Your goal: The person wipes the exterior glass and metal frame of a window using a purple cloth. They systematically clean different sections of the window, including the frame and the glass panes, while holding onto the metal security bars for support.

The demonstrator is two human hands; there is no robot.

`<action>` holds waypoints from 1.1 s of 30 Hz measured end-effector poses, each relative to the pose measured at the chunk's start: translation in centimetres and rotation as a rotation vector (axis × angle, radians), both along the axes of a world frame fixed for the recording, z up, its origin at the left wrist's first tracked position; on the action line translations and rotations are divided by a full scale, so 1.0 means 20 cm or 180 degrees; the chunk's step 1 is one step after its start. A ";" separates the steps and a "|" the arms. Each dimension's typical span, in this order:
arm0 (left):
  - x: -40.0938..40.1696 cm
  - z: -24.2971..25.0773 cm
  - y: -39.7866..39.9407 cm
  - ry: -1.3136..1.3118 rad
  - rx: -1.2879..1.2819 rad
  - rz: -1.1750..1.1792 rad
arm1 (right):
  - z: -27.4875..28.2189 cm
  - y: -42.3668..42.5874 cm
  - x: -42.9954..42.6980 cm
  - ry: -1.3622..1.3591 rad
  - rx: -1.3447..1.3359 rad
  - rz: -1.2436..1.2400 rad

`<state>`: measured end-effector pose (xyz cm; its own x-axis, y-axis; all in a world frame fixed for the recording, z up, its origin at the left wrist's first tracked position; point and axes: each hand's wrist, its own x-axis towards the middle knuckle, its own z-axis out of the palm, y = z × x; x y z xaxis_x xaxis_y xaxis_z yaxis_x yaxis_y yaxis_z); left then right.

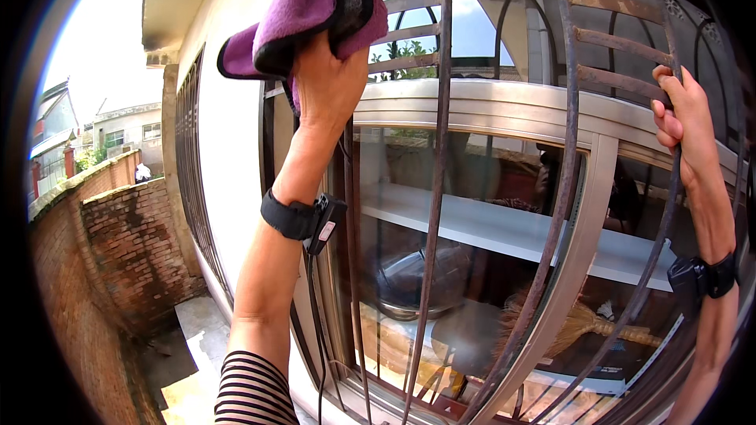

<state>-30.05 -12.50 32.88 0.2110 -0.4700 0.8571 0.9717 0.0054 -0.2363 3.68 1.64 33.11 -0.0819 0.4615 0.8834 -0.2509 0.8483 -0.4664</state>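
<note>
A purple cloth (301,3) with black edging is bunched in my raised left hand (331,79), at the upper left of the barred window. Folds of the cloth hide most of those fingers. On the right, my right hand (685,112) is wrapped around a rusty vertical bar (666,218) of the metal window grille, beside the end of a flat crosspiece (620,79). Behind the grille is a sliding window with a metal frame (472,103) and glass panes (413,159). Each wrist wears a black strap with a small device.
Through the glass I see a white shelf (460,212), a shiny rounded pot or lid (422,277) and a straw broom (582,324). A cable (319,330) hangs below my left wrist. A brick wall (136,242) encloses the narrow yard at left, beside the white house wall (230,130).
</note>
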 end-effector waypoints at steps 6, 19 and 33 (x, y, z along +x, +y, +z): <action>0.05 0.07 0.19 -0.0233 -0.0724 -0.0400 | -0.01 0.00 0.01 -0.0020 -0.0013 0.0156; 0.22 -0.44 0.28 -0.1676 -0.0771 -0.6378 | 0.01 0.00 0.03 -0.0054 0.0026 0.0258; -0.09 0.14 0.53 0.0311 -0.0709 -0.6532 | 0.00 -0.01 0.02 -0.0070 0.0054 0.0283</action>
<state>-31.78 -1.94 35.66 -0.3327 0.0579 0.9413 -0.4880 -0.8646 -0.1193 4.15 1.41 33.06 -0.1414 0.4365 0.8885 -0.3153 0.8309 -0.4584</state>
